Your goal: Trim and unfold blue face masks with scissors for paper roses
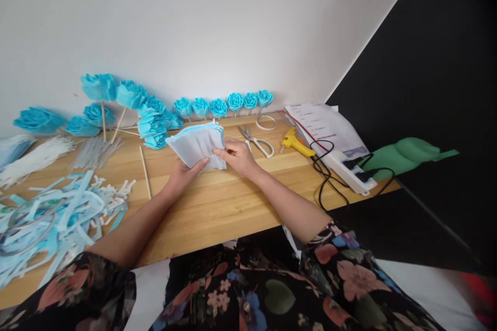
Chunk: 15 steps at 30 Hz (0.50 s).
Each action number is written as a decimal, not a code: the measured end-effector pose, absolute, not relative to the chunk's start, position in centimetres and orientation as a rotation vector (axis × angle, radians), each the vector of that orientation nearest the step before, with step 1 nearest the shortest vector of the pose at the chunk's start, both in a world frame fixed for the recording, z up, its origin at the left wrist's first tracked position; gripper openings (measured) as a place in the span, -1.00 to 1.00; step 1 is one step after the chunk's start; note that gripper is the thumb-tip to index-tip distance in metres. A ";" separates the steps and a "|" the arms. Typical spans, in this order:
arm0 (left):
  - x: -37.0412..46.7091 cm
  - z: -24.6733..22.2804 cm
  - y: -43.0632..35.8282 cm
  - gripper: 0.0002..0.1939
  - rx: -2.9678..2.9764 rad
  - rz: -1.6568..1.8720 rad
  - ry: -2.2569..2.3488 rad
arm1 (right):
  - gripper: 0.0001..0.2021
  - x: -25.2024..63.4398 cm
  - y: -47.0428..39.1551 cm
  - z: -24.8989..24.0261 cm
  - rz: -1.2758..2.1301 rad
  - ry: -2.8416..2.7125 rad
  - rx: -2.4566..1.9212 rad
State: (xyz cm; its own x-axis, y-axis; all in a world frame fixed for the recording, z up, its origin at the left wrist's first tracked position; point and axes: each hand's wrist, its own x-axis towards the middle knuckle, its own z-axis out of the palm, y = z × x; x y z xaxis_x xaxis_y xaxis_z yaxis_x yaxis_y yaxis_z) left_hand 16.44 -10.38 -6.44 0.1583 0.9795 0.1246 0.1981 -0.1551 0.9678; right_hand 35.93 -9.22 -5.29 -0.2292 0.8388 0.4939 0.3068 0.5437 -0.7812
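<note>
A stack of thin white and light blue sheets is held up above the middle of the wooden table, fanned a little at its top edge. My left hand grips its lower left side, thumb across the front. At the lower right side, my right hand closes on the stack, with thumb and fingers pinching its edge. The fingers behind the sheets are hidden. Just right of my right hand lie scissors with white handles, and a thin wooden stick rests left of my left hand.
Blue paper flowers line the wall, with larger ones on sticks at left. Blue and white scraps cover the left side. A yellow glue gun, tape roll, cables and power strip lie right.
</note>
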 end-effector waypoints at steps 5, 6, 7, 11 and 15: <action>16.0 -6.5 -9.9 -0.32 1.550 1.095 1.221 | -0.64 36.1 -8.8 -5.8 0.765 -1.802 -1.001; 15.9 -6.5 -9.8 -0.34 1.562 1.093 1.221 | -0.65 36.1 -8.7 -5.9 0.774 -1.799 -1.023; 15.9 -6.6 -9.8 -0.35 1.568 1.092 1.216 | -0.65 36.2 -8.7 -6.0 0.777 -1.794 -1.043; 16.1 -6.6 -9.7 -0.32 1.544 1.096 1.193 | -0.65 36.1 -8.7 -6.1 0.771 -1.784 -1.075; 16.3 -6.6 -9.6 -0.27 1.546 1.106 1.213 | -0.64 36.0 -8.7 -6.3 0.752 -1.774 -1.092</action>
